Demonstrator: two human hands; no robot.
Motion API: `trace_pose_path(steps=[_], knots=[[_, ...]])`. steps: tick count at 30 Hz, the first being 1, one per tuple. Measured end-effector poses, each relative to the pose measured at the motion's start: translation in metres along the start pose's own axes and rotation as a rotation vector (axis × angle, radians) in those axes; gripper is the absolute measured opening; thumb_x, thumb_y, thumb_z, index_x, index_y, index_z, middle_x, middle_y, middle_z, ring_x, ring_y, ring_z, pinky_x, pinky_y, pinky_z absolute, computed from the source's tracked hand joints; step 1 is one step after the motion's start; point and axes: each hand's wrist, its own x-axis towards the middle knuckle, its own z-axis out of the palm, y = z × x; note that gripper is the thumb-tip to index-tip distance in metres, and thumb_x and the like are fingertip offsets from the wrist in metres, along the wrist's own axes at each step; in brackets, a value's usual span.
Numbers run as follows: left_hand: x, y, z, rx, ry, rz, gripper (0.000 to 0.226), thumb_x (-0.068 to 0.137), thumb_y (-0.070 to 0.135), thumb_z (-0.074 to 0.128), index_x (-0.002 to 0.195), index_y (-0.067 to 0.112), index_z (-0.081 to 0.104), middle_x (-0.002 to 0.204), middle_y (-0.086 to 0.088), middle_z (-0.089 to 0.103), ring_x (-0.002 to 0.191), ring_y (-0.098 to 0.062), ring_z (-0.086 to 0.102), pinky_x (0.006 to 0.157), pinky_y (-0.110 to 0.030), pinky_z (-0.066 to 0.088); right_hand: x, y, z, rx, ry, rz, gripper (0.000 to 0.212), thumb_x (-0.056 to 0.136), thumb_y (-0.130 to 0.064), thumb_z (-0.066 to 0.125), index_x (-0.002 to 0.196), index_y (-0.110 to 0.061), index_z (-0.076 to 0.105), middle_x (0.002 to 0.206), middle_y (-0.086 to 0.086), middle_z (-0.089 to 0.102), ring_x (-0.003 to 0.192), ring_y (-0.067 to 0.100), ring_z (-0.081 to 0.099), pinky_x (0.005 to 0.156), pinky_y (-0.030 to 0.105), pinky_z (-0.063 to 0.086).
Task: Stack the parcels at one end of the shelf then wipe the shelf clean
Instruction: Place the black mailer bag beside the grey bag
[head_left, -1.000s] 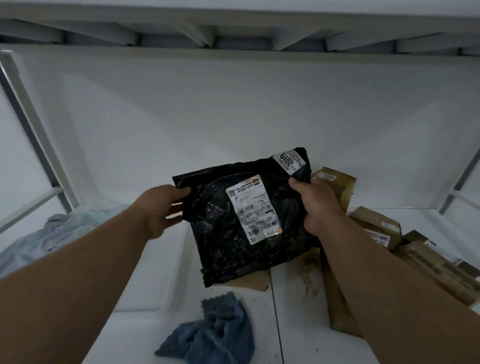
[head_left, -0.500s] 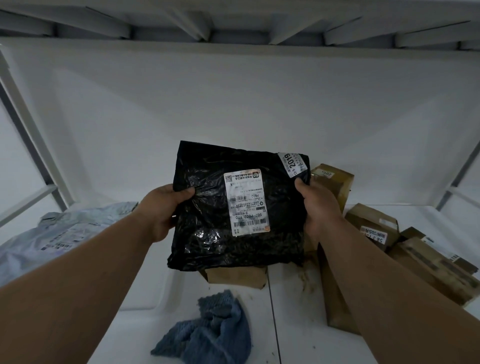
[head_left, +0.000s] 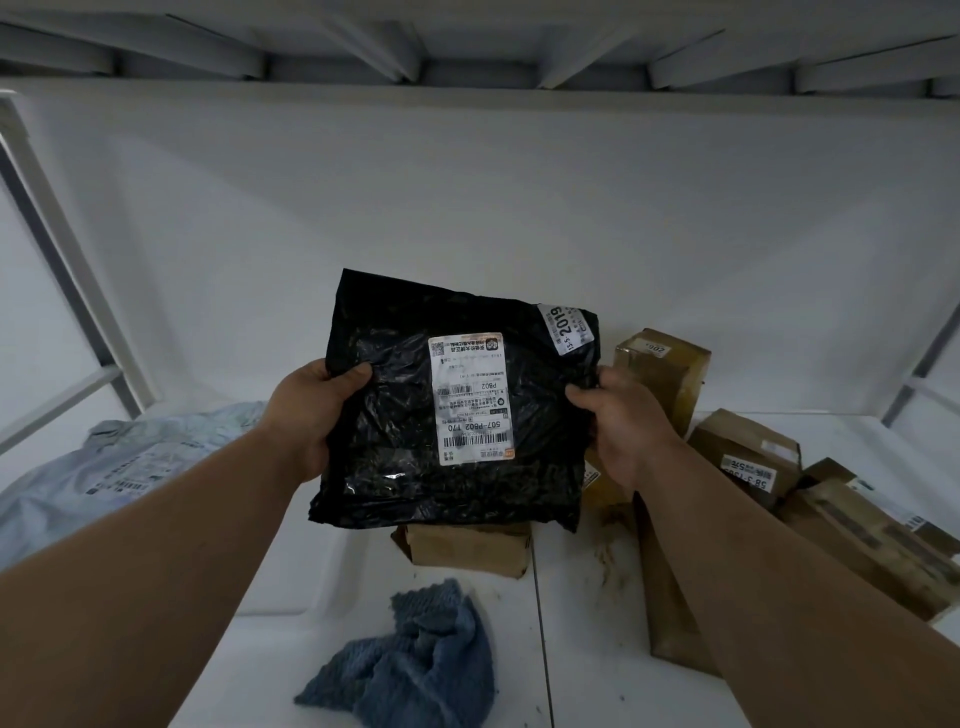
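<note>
Above stained white shelf, hands gripping black parcel

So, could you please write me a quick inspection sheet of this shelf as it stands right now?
Surface: white shelf, with brown grime near the middle seam.
Job's things: black parcel held up off the shelf; brown boxes piled at the right end; one brown box lies below the black parcel; grey mailer bag at the left end; blue cloth crumpled at the front, untouched.
Clutter: nothing seen.
Hands: left hand grips the parcel's left edge, right hand its right edge.
Cables: nothing seen.
Surroundings: white back wall, shelf underside overhead, metal frame posts at the sides.
</note>
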Motion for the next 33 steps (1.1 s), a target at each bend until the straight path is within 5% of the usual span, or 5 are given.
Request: trace_pose_path(steps=[16,20,24,30,33], knots=[[-0.013,0.001,0.002,0.044,0.033,0.021,0.011,0.094,0.016,0.058,0.099,0.012,0.068,0.097,-0.012,0.072,0.084,-0.027,0.069,0.072,-0.037,0.056,0.002,0.001,0.001,-0.099,0.004,0.08,0.038,0.09,-0.002,0.053,0.127,-0.014,0.054,0.122,0.012,0.063,0.104,0.026,0.062,0.092,0.045,0.052],[-0.018,0.01,0.007,0.166,-0.027,0.099,0.017,0.094,0.018,0.059,0.106,0.013,0.068,0.103,-0.014,0.072,0.093,-0.031,0.069,0.084,-0.043,0.055,-0.004,-0.008,0.006,-0.594,0.31,-0.247,0.076,0.079,-0.008,0.065,0.147,-0.018,0.031,0.147,0.008,0.038,0.128,0.023,0.041,0.103,0.039,0.039],[-0.03,0.026,0.026,0.251,-0.139,0.149,0.013,0.092,0.016,0.061,0.101,0.011,0.07,0.101,-0.015,0.073,0.093,-0.031,0.069,0.087,-0.043,0.054,-0.008,-0.022,0.02,-0.842,0.184,-0.586,0.087,0.079,-0.021,0.069,0.152,-0.018,0.023,0.158,0.007,0.026,0.146,0.025,0.022,0.119,0.048,0.021],[-0.048,0.047,0.049,0.435,-0.169,0.248,0.008,0.087,0.019,0.069,0.091,0.014,0.074,0.091,-0.011,0.075,0.084,-0.027,0.07,0.082,-0.036,0.057,-0.012,-0.046,0.027,-0.813,-0.025,-0.444,0.057,0.075,-0.034,0.06,0.131,-0.03,0.05,0.108,-0.004,0.064,0.105,0.021,0.061,0.1,0.043,0.043],[-0.047,0.049,0.046,0.564,-0.008,0.378,0.003,0.083,0.025,0.073,0.083,0.022,0.073,0.078,0.002,0.073,0.07,-0.012,0.068,0.068,-0.023,0.054,-0.01,-0.048,0.027,-0.88,-0.051,-0.484,0.013,0.089,-0.024,0.061,0.093,-0.011,0.062,0.078,0.001,0.06,0.079,0.021,0.06,0.062,0.026,0.042]])
